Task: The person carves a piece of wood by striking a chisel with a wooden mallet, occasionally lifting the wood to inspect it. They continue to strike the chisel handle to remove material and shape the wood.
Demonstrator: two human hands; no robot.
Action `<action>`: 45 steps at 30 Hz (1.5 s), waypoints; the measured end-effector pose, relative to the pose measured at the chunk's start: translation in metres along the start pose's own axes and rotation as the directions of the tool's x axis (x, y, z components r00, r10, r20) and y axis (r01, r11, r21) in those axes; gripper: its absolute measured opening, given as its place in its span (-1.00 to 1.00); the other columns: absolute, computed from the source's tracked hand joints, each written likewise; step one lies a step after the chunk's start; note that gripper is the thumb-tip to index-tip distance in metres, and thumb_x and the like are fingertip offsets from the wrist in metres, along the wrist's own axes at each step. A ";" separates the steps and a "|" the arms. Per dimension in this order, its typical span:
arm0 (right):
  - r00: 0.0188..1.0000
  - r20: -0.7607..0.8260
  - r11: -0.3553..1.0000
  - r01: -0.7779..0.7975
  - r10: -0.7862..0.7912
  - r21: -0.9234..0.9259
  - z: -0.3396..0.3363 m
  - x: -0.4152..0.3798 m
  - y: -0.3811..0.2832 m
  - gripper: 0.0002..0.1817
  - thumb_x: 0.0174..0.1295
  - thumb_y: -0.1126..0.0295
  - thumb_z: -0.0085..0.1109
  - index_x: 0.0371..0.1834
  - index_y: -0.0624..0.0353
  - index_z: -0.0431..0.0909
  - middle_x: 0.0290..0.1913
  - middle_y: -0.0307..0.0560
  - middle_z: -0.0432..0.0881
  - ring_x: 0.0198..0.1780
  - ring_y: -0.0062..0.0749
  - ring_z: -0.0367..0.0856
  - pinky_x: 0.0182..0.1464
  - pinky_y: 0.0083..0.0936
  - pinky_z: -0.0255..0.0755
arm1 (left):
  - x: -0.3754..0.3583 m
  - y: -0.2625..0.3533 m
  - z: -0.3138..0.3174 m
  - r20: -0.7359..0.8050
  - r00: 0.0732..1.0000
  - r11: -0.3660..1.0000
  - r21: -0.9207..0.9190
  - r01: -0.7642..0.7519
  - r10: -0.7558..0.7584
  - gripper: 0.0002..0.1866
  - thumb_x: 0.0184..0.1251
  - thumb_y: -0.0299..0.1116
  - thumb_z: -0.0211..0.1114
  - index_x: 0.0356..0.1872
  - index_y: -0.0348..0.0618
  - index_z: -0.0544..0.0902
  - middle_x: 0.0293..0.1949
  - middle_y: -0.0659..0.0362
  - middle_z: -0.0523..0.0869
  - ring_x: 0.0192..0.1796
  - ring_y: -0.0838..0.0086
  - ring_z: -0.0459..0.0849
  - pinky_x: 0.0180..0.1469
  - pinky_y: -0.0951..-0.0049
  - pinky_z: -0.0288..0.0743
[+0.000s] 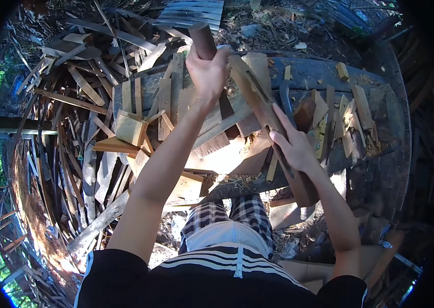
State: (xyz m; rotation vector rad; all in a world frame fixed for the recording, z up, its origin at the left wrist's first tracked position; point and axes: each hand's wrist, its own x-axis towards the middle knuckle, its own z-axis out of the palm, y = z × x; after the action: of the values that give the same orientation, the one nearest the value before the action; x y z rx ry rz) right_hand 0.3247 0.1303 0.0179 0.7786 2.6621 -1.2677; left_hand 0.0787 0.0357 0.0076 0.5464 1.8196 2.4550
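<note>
My left hand (208,72) is raised over the far side of the workbench, its fingers wrapped round a thick, round, dark wooden handle (202,40). What the handle belongs to is mostly hidden behind my hand and wrist. Nearer the right, my right hand (294,143) holds a long brown piece of wood (258,97) with narrow slots cut in it. This piece slants from the back middle of the bench toward me, its thick lower end close to the front edge. Beneath both hands lie boards (222,126) and a sunlit light-coloured patch.
Offcuts cover the dark workbench (304,69), including a square block (130,128) at left and splintered pieces (350,120) at right. A curved dark tool (285,97) lies past my right hand. Scrap wood (81,154) is heaped left; corrugated sheet (191,14) lies beyond.
</note>
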 end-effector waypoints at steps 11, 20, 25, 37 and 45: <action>0.986 -0.145 0.967 0.041 -0.080 -0.252 0.046 0.003 0.009 -0.14 0.33 0.21 0.17 0.64 -0.24 -0.08 -0.60 0.23 0.57 -0.49 0.24 0.64 -0.35 0.04 0.55 | 0.046 -0.080 -0.051 -0.214 0.835 0.860 -0.193 0.473 -0.507 -0.82 0.22 -0.51 0.27 -0.44 -0.17 0.40 -0.63 0.26 0.42 -0.71 0.61 0.31 -0.66 0.47 0.22; 0.961 -0.222 0.950 0.097 -0.167 -0.296 0.059 0.003 0.015 -0.16 0.35 0.21 0.15 0.65 -0.21 -0.08 -0.63 0.22 0.55 -0.50 0.22 0.64 -0.40 -0.01 0.55 | 0.052 -0.033 -0.067 -0.197 0.837 0.829 -0.373 0.417 -0.510 -0.88 0.32 -0.47 0.19 -0.37 -0.16 0.41 -0.60 0.26 0.39 -0.66 0.60 0.30 -0.61 0.44 0.22; 0.935 -0.284 0.965 0.156 -0.213 -0.212 0.067 0.001 0.018 -0.17 0.36 0.21 0.14 0.65 -0.21 -0.07 -0.60 0.23 0.56 -0.47 0.23 0.65 -0.39 -0.01 0.54 | 0.042 -0.009 -0.051 -0.153 0.890 0.869 -0.337 0.361 -0.429 -0.85 0.29 -0.51 0.20 -0.35 -0.17 0.37 -0.60 0.24 0.39 -0.67 0.56 0.32 -0.59 0.43 0.23; 0.952 -0.277 0.974 0.071 -0.131 -0.215 0.068 -0.009 0.016 -0.19 0.37 0.20 0.13 0.64 -0.28 -0.06 -0.59 0.24 0.57 -0.43 0.27 0.66 -0.35 0.04 0.54 | 0.040 -0.008 -0.030 -0.037 0.950 0.921 -0.261 0.289 -0.309 -0.82 0.26 -0.51 0.26 -0.39 -0.16 0.39 -0.65 0.21 0.41 -0.72 0.53 0.33 -0.65 0.42 0.20; 0.949 -0.287 0.977 0.075 -0.131 -0.200 0.070 -0.008 0.017 -0.19 0.37 0.19 0.13 0.64 -0.27 -0.04 -0.60 0.22 0.56 -0.43 0.25 0.66 -0.35 0.02 0.53 | 0.035 -0.007 -0.015 0.050 0.959 0.935 -0.214 0.283 -0.279 -0.82 0.25 -0.51 0.27 -0.40 -0.18 0.40 -0.67 0.19 0.42 -0.73 0.53 0.32 -0.67 0.43 0.20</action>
State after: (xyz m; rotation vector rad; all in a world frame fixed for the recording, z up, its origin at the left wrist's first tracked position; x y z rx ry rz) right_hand 0.3308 0.0836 -0.0371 0.8747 3.0436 -0.9643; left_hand 0.0402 0.0318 0.0064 0.2706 1.4718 2.3991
